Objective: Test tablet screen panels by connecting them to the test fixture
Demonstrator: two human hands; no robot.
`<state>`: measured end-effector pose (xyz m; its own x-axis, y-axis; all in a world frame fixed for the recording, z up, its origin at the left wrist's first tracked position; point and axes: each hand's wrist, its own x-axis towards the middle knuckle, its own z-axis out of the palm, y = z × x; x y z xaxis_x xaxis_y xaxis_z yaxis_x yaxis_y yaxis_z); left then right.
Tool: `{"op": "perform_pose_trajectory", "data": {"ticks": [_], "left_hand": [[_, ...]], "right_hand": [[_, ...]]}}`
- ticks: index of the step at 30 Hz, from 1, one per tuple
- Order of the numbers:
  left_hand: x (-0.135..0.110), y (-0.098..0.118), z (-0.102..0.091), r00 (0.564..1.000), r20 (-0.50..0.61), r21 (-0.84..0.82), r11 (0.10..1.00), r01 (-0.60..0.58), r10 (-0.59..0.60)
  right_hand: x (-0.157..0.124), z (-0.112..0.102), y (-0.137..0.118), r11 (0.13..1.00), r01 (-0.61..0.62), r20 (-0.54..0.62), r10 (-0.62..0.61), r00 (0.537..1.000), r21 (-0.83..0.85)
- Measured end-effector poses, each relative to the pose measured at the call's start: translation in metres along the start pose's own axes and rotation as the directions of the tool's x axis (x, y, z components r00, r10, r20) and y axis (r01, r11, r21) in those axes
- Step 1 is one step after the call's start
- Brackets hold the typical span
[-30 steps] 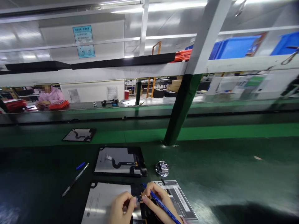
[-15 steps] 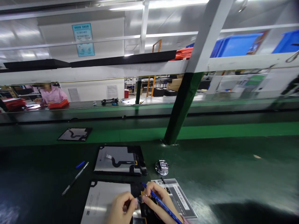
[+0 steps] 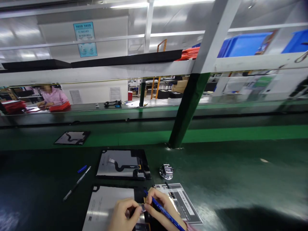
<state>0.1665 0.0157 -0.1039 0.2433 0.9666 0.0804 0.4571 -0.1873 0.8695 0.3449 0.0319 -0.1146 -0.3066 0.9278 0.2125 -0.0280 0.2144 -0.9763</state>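
Observation:
A display panel (image 3: 106,199) lies grey back up at the front of the bench, with black parts along its right side. Above that right side my left hand (image 3: 126,213) pinches the end of a small flex cable (image 3: 142,208). My right hand (image 3: 163,205) grips a blue pen-shaped tool (image 3: 166,214), its tip pointing up and left. The right fingertips meet the same cable end, so the two hands nearly touch. Just behind lies a second display panel (image 3: 112,160) with a black curved ribbon cable. Under and beside my right hand is a printed grey-and-white sheet or panel (image 3: 186,203).
A metal tally counter (image 3: 166,171) stands behind my right hand. To the left lie a clear pen (image 3: 77,183) and its blue cap (image 3: 82,169). Another panel (image 3: 69,138) rests on the green strip. A slanted post (image 3: 189,109) rises from the bench. Across sits a person in pink (image 3: 54,96).
The far panel on the green strip has shifted a little left. Both hands keep nearly the same place, the right one slightly farther left at the cable end.

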Motion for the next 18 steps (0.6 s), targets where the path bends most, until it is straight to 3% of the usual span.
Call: {"op": "perform_pose_trajectory", "data": {"ticks": [7,13,18], "left_hand": [[0.002,-0.008,0.003,0.998,-0.005,-0.078,0.995,0.055,-0.055],[0.002,-0.004,-0.003,0.998,0.036,-0.030,0.998,0.054,-0.053],[0.000,-0.013,0.001,0.999,-0.015,-0.031,0.998,0.051,-0.052]], "right_hand": [[-0.001,0.004,0.009,0.999,0.039,-0.042,-0.039,0.998,-0.003],[-0.001,0.002,0.007,0.997,0.069,0.017,-0.069,0.997,-0.020],[-0.001,0.001,0.006,0.997,0.047,0.048,-0.050,0.998,0.060]]}}
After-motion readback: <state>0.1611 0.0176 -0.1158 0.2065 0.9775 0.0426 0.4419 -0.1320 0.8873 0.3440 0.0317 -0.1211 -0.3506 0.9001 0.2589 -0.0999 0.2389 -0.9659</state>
